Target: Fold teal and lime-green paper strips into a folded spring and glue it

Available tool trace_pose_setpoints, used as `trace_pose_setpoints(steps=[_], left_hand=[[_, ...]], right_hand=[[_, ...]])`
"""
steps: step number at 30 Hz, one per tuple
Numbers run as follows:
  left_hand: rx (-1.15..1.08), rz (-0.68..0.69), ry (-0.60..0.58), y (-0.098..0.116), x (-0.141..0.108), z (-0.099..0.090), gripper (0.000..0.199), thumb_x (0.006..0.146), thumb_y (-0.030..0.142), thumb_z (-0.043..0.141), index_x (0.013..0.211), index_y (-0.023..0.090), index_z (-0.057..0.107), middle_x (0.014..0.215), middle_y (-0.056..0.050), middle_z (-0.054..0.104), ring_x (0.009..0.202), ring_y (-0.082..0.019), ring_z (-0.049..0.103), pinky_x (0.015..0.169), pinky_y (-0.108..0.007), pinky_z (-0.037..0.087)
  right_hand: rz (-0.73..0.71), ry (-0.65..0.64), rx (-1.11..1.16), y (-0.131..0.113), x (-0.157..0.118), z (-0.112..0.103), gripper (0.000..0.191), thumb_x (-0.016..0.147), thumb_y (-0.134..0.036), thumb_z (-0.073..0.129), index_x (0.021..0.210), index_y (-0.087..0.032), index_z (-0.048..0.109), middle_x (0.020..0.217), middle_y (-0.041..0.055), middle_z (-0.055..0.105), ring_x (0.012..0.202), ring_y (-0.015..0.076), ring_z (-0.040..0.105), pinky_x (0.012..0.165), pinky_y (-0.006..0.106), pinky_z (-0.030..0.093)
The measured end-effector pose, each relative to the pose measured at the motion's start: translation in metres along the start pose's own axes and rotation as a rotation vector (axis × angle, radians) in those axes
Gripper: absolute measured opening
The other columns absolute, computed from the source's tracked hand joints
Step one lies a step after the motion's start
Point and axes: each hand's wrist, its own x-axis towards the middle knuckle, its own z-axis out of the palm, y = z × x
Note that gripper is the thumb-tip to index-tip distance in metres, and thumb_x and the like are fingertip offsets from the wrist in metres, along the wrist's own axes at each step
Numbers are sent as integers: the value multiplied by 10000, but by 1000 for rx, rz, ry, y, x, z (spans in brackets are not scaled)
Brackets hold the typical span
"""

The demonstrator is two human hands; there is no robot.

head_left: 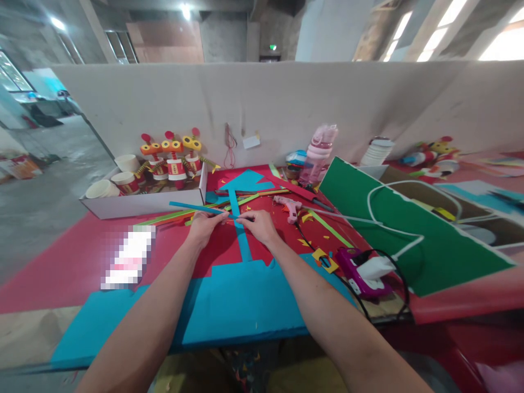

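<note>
A narrow blue paper strip (190, 206) runs from the upper left into my fingers, slightly tilted. My left hand (204, 225) is closed in a pinch on it, close to its right end. My right hand (258, 225) pinches the same end, its fingertips just right of my left ones. Beneath them a longer blue strip (242, 243) lies lengthwise on the red tabletop (180, 254). Blue paper sheets (245, 295) cover the table's near edge under my forearms. Beyond my hands lies a blue cut paper piece (245, 179).
A white box (151, 203) with paper cups and robot-like figures stands back left. Right of my hands are a pink glue gun (290, 208), a purple power strip (360, 275), cables and a green board (393, 234). A pink bottle (317, 158) stands behind.
</note>
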Motion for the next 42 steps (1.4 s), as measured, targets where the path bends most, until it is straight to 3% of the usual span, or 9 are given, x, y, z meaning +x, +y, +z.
trace_pose_setpoints(steps=[6, 16, 26, 32, 42], left_hand=[[3, 11, -1, 0, -1, 1, 254, 608, 393, 744, 613, 146, 687, 579, -33, 633, 584, -154, 570, 641, -285, 449], [19, -56, -54, -4, -4, 9, 259, 570, 366, 774, 673, 137, 711, 606, -36, 647, 602, -153, 572, 626, -276, 447], [-70, -14, 34, -1, 1, -2, 231, 568, 333, 781, 657, 138, 695, 571, -17, 621, 570, -129, 552, 616, -266, 455], [-60, -8, 28, 0, 0, -1, 247, 566, 346, 781, 636, 130, 684, 561, -22, 612, 568, -130, 551, 618, -271, 456], [-46, -6, 7, 3, -1, 0, 227, 577, 350, 766, 623, 144, 681, 553, -17, 606, 563, -133, 551, 614, -275, 449]], right_hand=[[21, 1, -37, -4, 0, -1, 110, 760, -274, 659, 782, -221, 753, 735, 1, 735, 669, 175, 665, 588, 235, 448], [-9, 0, 20, 0, -2, 4, 123, 768, -267, 644, 829, -252, 749, 803, -13, 740, 751, 171, 674, 663, 226, 471], [-39, -44, -26, -1, 0, -1, 213, 738, -357, 696, 924, -259, 733, 899, 10, 736, 829, 190, 671, 767, 253, 478], [-85, -28, -59, 0, 0, -2, 163, 766, -320, 673, 905, -263, 737, 901, 14, 736, 853, 190, 673, 773, 256, 480], [-30, -3, -36, -1, 0, -1, 101, 755, -291, 677, 823, -268, 749, 851, 6, 741, 813, 195, 682, 738, 260, 489]])
